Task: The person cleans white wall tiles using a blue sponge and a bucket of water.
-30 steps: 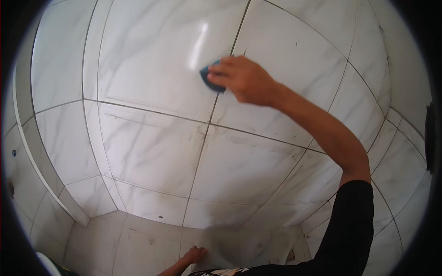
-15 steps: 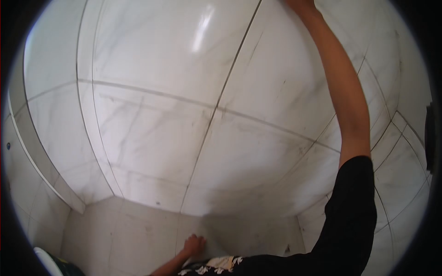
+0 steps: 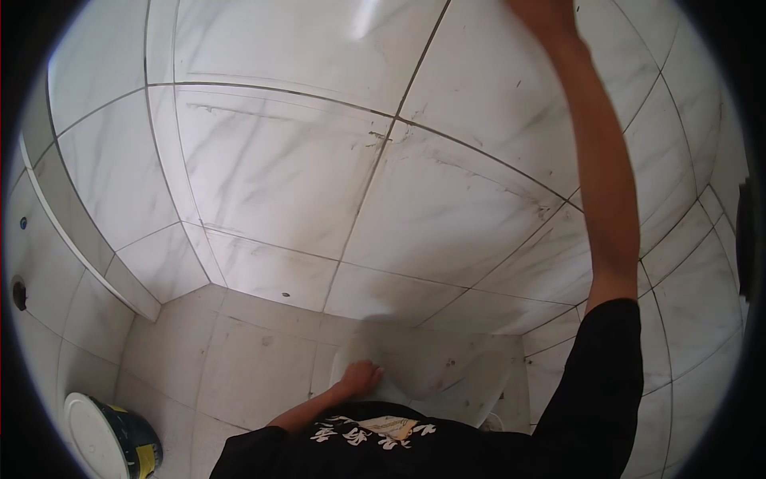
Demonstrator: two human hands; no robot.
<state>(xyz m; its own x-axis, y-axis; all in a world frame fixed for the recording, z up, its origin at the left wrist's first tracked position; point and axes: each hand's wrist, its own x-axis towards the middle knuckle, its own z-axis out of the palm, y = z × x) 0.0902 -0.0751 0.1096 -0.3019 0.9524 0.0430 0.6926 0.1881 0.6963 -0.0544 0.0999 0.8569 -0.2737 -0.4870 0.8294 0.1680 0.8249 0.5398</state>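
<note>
My left hand [image 3: 361,378] is low in front of my body, over the floor, with its fingers curled closed. Whether anything is inside them is hidden. Beside it spreads a smooth whitish shape [image 3: 471,383] that I cannot identify. My right arm reaches far up along the marbled white wall tiles [image 3: 471,207]. Only the back part of my right hand [image 3: 550,20] shows at the top edge, near the tiles. Its fingers are cut off by the frame, so what they touch or hold is out of sight.
A dark green bucket [image 3: 132,435] with a white top stands at the lower left on the tiled floor [image 3: 255,351]. The left wall has a round hole [image 3: 19,294]. At the right edge is a dark object [image 3: 746,239].
The view has tilted downward, so more floor, the bucket and the whitish shape show. My left hand appears slightly higher and further right. My right arm stays raised.
</note>
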